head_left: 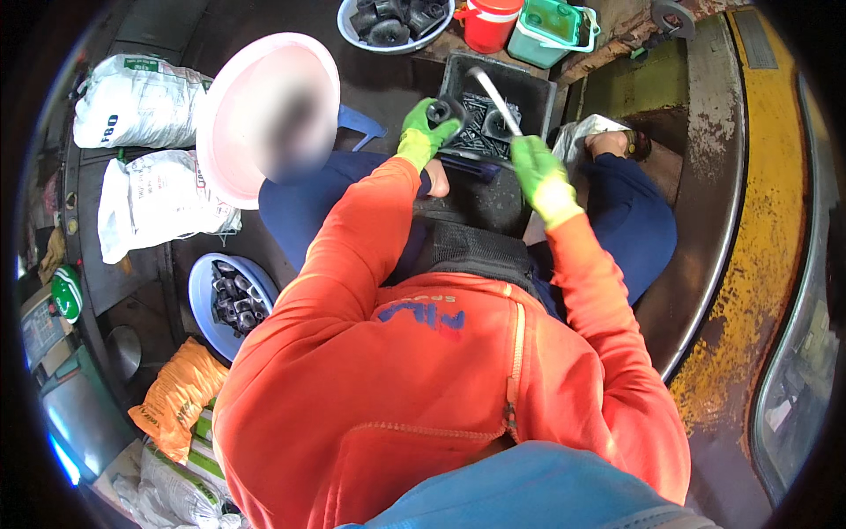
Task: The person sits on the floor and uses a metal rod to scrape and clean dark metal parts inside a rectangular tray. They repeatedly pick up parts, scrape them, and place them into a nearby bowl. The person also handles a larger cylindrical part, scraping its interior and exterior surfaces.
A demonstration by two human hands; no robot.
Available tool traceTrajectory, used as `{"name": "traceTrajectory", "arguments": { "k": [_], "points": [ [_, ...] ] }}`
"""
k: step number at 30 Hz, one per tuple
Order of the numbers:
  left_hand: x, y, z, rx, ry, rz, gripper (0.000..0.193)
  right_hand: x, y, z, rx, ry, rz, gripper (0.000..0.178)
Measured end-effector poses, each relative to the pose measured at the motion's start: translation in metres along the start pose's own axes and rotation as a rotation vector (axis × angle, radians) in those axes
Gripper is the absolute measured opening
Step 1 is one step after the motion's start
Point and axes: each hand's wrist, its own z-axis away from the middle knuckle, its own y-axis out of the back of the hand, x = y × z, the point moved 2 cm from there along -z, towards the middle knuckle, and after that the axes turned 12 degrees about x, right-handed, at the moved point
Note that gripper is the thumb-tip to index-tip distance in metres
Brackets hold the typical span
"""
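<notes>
My left hand (424,133), in a green glove, is closed around a black ring-shaped part (441,112) with a round hole, held at the near left side of a dark crate (458,75). In my right hand (539,172), also gloved in green, is a pale rod-like tool (495,99). It slants up and to the left over the crate, its tip well above my fist. I cannot make out what kind of tool it is. Small black pieces (485,123) fill part of the crate, directly beyond my hands.
A blue basin (211,317) of black parts stands left; another basin (352,40) is at the top, beside a red bucket (491,26) and a green container (546,33). Left are a pink basin (229,132), white sacks (145,101) and an orange bag (181,397). A rusty yellow edge (758,220) runs right.
</notes>
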Motion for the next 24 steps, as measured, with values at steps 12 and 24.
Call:
{"name": "traceTrajectory", "arguments": {
  "k": [12, 24],
  "points": [
    [0.018, 0.026, -0.174, 0.419, 0.112, -0.228, 0.089, 0.022, 0.082, 0.016, 0.255, -0.485, -1.163, 0.022],
    [-0.041, -0.187, -0.023, -0.759, -0.397, -0.92, 0.027, 0.009, 0.092, 0.008, 0.1, -0.61, -1.255, 0.029]
  ]
}}
